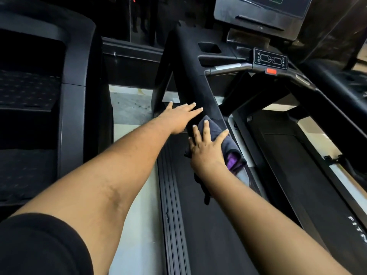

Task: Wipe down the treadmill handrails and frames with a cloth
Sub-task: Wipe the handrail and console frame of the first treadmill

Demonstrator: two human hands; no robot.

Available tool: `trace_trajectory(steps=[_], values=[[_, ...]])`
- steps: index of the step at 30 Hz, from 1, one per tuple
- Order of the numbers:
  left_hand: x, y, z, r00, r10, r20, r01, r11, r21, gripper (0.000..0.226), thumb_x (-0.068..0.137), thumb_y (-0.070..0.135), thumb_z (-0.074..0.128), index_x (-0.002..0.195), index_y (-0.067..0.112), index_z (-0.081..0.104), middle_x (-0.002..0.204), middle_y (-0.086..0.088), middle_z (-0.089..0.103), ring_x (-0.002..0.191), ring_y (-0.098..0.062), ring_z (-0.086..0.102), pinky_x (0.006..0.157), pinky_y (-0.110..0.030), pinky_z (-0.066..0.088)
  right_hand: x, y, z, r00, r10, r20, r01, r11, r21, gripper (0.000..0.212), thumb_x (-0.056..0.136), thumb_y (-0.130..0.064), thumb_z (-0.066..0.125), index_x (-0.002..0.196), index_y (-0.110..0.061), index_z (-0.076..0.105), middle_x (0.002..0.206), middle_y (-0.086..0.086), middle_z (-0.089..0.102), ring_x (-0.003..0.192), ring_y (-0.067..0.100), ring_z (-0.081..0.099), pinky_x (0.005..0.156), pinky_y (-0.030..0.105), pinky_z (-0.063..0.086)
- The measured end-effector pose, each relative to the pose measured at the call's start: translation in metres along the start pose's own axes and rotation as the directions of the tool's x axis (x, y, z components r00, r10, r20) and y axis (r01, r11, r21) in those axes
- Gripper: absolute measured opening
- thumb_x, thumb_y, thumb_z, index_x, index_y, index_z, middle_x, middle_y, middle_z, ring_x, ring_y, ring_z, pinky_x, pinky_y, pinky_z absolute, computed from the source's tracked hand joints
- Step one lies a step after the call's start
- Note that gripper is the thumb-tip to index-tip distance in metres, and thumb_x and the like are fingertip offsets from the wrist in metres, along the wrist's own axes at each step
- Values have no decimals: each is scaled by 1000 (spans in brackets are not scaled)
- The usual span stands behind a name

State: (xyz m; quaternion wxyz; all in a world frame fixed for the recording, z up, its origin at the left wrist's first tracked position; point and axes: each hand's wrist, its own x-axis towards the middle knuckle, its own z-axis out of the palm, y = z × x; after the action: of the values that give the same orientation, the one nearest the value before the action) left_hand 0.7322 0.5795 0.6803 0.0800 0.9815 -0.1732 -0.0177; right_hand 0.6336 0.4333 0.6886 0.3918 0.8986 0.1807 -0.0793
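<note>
Treadmill in matte black (pixel 297 155) fills the view from 12 to 5 o'clock, its dark running belt (pixel 294 161) stretching toward 4 o'clock. A second black machine (pixel 75 80) stands at 9 o'clock, well apart across a pale floor strip (pixel 129 108). The broad black left handrail (pixel 195 80) runs from 12 o'clock down to the centre. At 1 o'clock sit the dark console screen (pixel 264 10), a small black button panel (pixel 270 60) and, just below it, a red stop key (pixel 271 71). The left hand (pixel 179 118) lies on the handrail's outer side, fingers straight and spread wide, holding nothing. The right hand (pixel 206 147), fingers spread flat, presses a crumpled dark grey cloth with a purple patch (pixel 230 151) onto the handrail's lower end, just beside the left hand, toward 5 o'clock.
</note>
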Motion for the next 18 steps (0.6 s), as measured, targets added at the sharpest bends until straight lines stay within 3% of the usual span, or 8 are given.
trace_trajectory(steps=[2, 4, 7, 10, 14, 18], values=[[-1, 2, 5, 1000, 19, 8, -19, 1000, 2, 82, 104, 7, 50, 164, 36, 2, 174, 3, 2, 159, -21, 10, 124, -63, 10, -23, 2, 8, 997, -75, -8, 75, 997, -8, 83, 99, -59, 44, 165, -29, 5, 170, 7, -20, 153, 42, -26, 100, 89, 1], [-1, 3, 8, 999, 32, 1, -32, 999, 9, 81, 105, 11, 50, 164, 35, 1, 174, 3, 1, 159, -21, 9, 123, -64, 11, -52, 15, 21, 997, -66, -29, 69, 990, 123, 80, 98, -60, 45, 164, -36, 6, 171, -2, -21, 154, 33, -28, 104, 86, 2], [0, -1, 6, 999, 38, 8, -38, 999, 7, 79, 106, 13, 49, 164, 35, 1, 174, 3, 0, 160, -20, 8, 124, -65, 10, -68, 36, 21, 999, 18, -35, -4, 934, 356, 76, 98, -58, 45, 161, -46, 4, 169, -10, -25, 154, 27, -28, 105, 83, 17], [1, -6, 3, 998, 56, 5, -56, 998, 30, 78, 105, 11, 48, 164, 37, 3, 174, 3, 2, 159, -20, 8, 123, -64, 9, -22, 44, 4, 994, 103, -27, -76, 866, 493, 73, 99, -50, 45, 161, -47, 6, 169, -8, -23, 154, 32, -26, 100, 80, 30], [3, -13, 0, 999, 43, 7, -44, 998, 44, 77, 105, 10, 47, 164, 38, 6, 174, 4, 1, 159, -20, 9, 124, -64, 9, 18, 56, -5, 989, 132, -64, -72, 817, 572, 72, 99, -53, 45, 161, -46, 9, 171, -7, -17, 156, 31, -20, 99, 72, 39], [8, -15, -1, 996, 89, 14, -89, 995, 50, 72, 107, 19, 46, 164, 33, 5, 174, 5, 2, 159, -19, 10, 124, -61, 11, -20, 65, 22, 982, 165, -95, -72, 784, 616, 74, 98, -63, 42, 160, -51, 4, 170, -14, -16, 158, 24, -12, 97, 60, 45]])
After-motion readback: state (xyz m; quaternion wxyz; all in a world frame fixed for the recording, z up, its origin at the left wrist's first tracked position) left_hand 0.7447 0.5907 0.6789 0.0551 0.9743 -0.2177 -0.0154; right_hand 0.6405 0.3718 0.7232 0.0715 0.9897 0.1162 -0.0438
